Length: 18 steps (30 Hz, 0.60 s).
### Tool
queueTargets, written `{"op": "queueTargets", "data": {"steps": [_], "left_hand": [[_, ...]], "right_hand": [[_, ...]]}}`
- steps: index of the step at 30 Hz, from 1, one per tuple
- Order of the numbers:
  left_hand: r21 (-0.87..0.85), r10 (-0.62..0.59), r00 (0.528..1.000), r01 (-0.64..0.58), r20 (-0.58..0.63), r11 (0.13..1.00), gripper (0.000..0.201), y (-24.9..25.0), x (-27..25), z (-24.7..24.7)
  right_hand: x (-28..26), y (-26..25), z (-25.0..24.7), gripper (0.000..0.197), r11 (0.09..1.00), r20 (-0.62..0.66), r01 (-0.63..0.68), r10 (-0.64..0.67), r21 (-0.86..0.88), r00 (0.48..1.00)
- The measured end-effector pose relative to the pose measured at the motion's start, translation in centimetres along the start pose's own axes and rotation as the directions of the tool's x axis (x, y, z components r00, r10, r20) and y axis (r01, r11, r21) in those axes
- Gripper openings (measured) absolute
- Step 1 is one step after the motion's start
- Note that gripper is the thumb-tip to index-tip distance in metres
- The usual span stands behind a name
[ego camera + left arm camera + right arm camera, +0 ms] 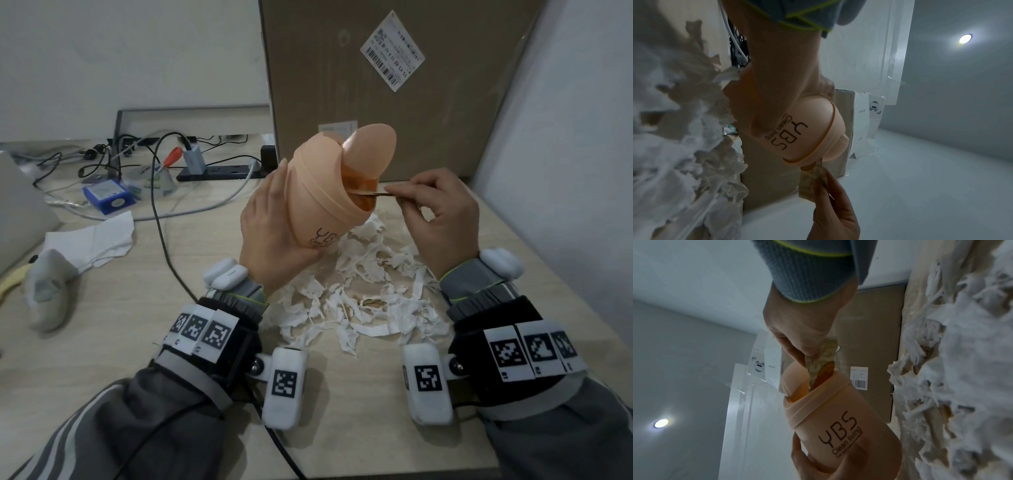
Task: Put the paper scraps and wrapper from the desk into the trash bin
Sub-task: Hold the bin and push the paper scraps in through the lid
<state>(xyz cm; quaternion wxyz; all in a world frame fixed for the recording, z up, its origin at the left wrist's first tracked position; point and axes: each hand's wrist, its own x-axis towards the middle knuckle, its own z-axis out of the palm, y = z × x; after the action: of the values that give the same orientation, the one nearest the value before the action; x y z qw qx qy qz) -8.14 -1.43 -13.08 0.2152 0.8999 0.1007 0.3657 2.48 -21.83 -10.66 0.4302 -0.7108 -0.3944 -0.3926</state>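
Peach plastic bin was off the desk, tilted toward the right, held up over the middle of the desk. Left hand was wrapped around its lower body, fingers curled behind it, thumb side facing the camera. Swing lid was tipped open, showing the orange inside at the mouth. "YBS Clean living" was printed on the bin wall.

Right hand pinched the wrapper between thumb and forefinger, other fingers curled in. Wrapper's far end was already inside the bin mouth; near end was still in the pinch. Left wrist view showed it as a crinkled, pale patterned wrapper with a serrated end, touching the rim.

Scraps of torn white paper lay in a loose pile on the desk under and in front of both hands, toward the near-right part. A few brownish bits sat in the pile; could not tell what they were.

Cardboard box with a shipping label stood at the far edge behind the bin. Tissue lay toward the left edge, power strip and cables at the far-left corner, blue box just beside them.
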Motion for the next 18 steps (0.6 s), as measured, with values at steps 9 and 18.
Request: {"op": "queueTargets", "data": {"steps": [9,18], "left_hand": [[-0.064,0.063,0.996,-0.059,0.058,0.996,0.121,0.3,-0.3,0.0],[-0.104,0.083,0.995,-0.078,0.046,0.992,0.119,0.7,-0.3,0.1]], "right_hand": [[0.0,-1.3,-0.1,0.010,0.944,0.006,-0.174,0.180,0.279,0.984],[-0.3,-1.6,0.5,0.012,0.965,0.100,-0.145,0.125,0.220,0.987]]}}
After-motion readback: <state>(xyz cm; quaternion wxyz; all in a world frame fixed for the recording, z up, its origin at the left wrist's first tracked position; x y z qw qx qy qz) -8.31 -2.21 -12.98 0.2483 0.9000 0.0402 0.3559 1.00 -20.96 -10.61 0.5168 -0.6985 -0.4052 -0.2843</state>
